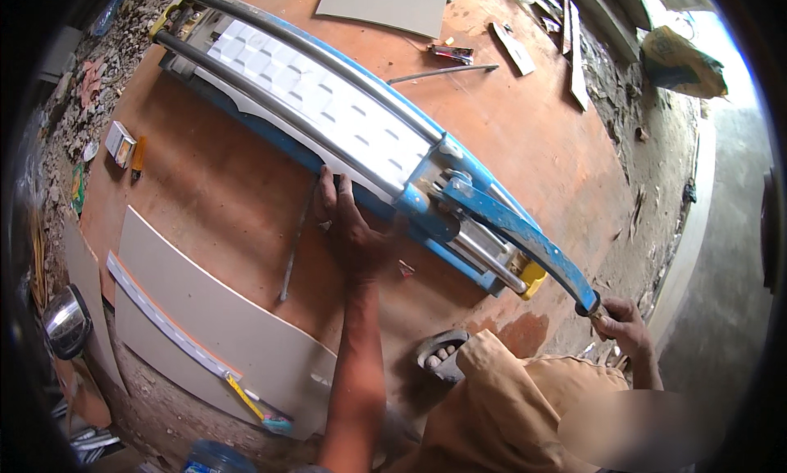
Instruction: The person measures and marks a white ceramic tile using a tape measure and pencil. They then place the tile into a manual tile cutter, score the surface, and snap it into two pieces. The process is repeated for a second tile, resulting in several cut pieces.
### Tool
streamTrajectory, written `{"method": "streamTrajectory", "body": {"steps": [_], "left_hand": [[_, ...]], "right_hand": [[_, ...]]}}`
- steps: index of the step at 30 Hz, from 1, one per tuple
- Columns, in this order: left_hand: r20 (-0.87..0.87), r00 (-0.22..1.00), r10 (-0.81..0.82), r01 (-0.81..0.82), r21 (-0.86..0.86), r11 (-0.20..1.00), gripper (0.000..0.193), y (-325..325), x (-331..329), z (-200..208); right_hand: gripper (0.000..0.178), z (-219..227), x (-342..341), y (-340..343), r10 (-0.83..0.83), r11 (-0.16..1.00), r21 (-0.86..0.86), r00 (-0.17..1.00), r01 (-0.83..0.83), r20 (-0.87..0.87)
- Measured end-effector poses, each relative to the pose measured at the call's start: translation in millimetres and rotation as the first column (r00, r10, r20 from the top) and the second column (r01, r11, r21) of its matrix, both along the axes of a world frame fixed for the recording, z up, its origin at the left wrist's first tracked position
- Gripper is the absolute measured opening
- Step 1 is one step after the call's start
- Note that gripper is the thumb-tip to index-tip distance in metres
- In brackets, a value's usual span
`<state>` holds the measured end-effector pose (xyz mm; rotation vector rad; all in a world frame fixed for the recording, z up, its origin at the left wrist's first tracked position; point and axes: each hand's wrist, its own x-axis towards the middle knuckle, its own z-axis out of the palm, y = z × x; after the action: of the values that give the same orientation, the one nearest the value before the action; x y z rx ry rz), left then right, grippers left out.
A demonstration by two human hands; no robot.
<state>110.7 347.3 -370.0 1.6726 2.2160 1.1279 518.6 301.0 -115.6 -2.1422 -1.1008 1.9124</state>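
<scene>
A blue manual tile cutter (525, 235) with two dark metal rails lies slantwise across an orange-brown board. Under the rails sits a white tile (311, 88) with a raised or printed block pattern. My left hand (357, 235) reaches to the near edge of the cutter and tile, fingers stretched out and fingertips touching that edge. At the lower right, my right hand (627, 329) is closed round the end of the cutter's lever, which slopes down away from the carriage.
A large grey-beige tile (213, 301) carries a tape measure (246, 397) at lower left. Another tile (381, 6) lies at the far side. Metal rods (299, 235), a small box (120, 143) and tile offcuts (512, 48) lie around. A sandalled foot (443, 354) stands near the cutter.
</scene>
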Motion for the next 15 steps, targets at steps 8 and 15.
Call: {"method": "streamTrajectory", "body": {"steps": [8,15], "left_hand": [[0.069,0.997,-0.048,0.05,-0.029,0.998,0.099,-1.7,0.1,4.0],[-0.011,0.996,-0.085,0.085,0.087,0.993,0.092,-5.0,1.2,-9.9]], "right_hand": [[0.047,11.2,-33.0,4.9,-0.118,0.965,0.233,0.993,0.122,-0.031],[0.057,19.2,-65.5,23.9,0.005,0.926,0.377,1.0,-0.015,0.026]]}}
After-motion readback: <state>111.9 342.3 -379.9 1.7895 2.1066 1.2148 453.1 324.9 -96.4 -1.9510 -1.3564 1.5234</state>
